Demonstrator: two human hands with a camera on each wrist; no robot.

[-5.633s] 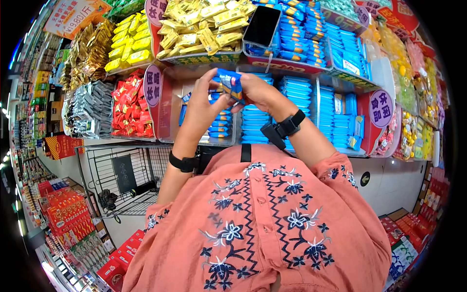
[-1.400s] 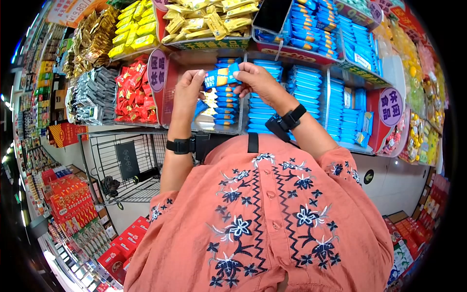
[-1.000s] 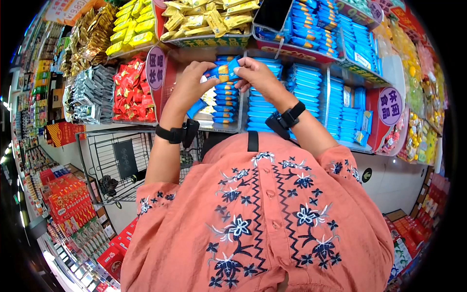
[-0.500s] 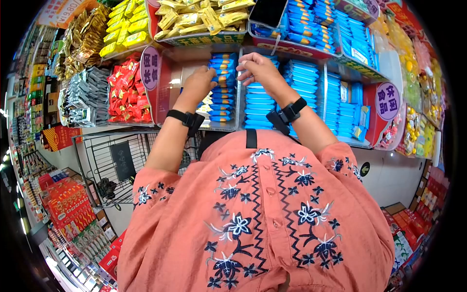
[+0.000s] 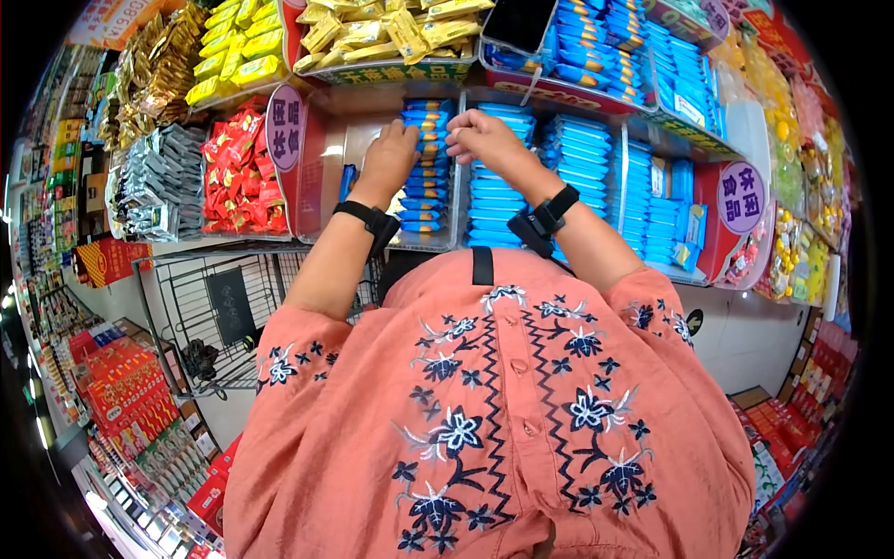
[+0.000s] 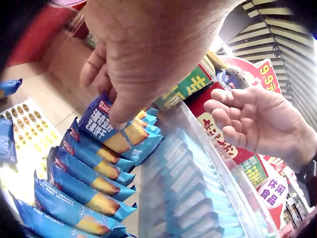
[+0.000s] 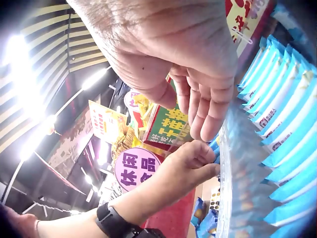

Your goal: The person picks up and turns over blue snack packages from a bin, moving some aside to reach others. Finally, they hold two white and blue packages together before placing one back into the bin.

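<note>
My left hand [image 5: 387, 158] reaches into a clear-walled bin, over a column of blue snack packets [image 5: 425, 197] with orange printing. In the left wrist view, its thumb and fingers pinch the upper end of the rearmost blue packet [image 6: 121, 139], which leans on the row; the fingers behind it are partly hidden. My right hand [image 5: 494, 144] hovers just right of that column, near the bin's clear divider [image 6: 213, 163]. Nothing is in it, and its fingers are loosely bent, as the right wrist view shows.
Loose blue packets [image 6: 7, 141] lie left of the row by a sheet with brown ovals [image 6: 29, 126]. Light-blue packets [image 5: 498, 200] fill the neighbouring bin. Red candies [image 5: 244, 177] stand left. A phone [image 5: 518, 23] lies above; a wire cart [image 5: 209, 321] stands below left.
Earlier both hands held a blue packet above the bin. It has gone down to the column; my right hand has let go and drawn slightly away, while my left hand stays at the row.
</note>
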